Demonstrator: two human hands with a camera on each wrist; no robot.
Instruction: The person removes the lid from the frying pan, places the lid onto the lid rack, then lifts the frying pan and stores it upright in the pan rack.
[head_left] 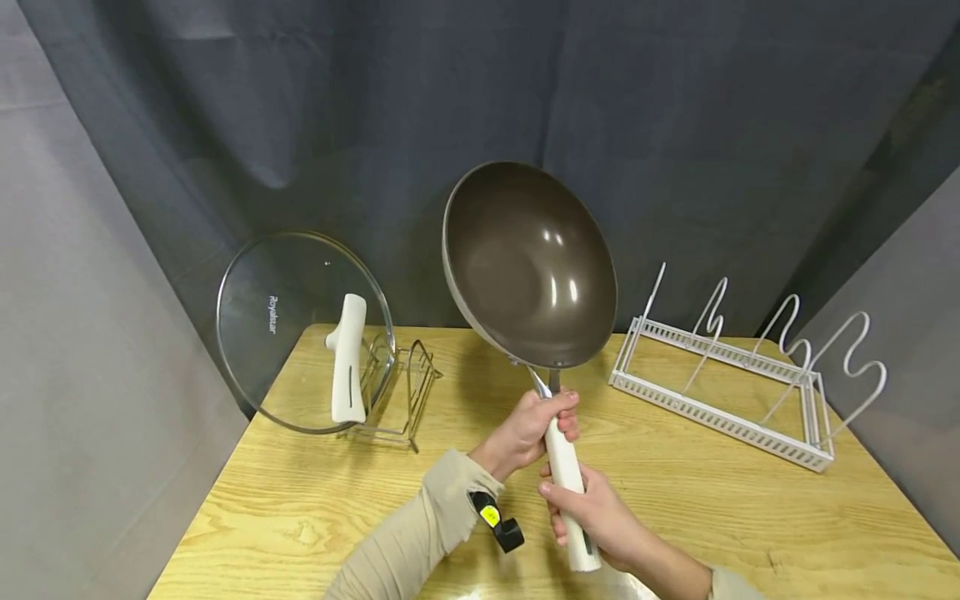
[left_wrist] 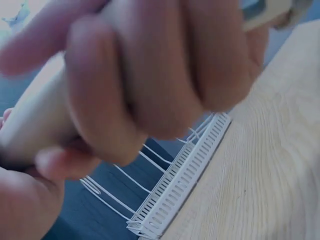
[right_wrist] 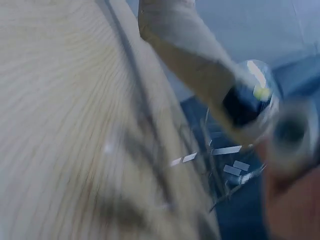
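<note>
A wok (head_left: 528,258) with a dark brown inside and a pale rim is held up over the table, its bowl tilted to face me. My left hand (head_left: 528,429) grips the white handle (head_left: 564,467) close to the bowl. Lower down, near the handle's end, my right hand (head_left: 600,517) holds the same handle. In the left wrist view, curled fingers (left_wrist: 160,65) wrap the handle (left_wrist: 40,110). The handle's round end (right_wrist: 292,130) shows blurred at the right of the right wrist view. The wok's underside is hidden.
At the left, a glass lid (head_left: 292,358) with a white handle stands upright in a small wire rack (head_left: 412,392). A white rack (head_left: 720,417) with several wavy wire dividers stands on the right of the wooden table (head_left: 300,517). Dark cloth (head_left: 675,125) hangs behind.
</note>
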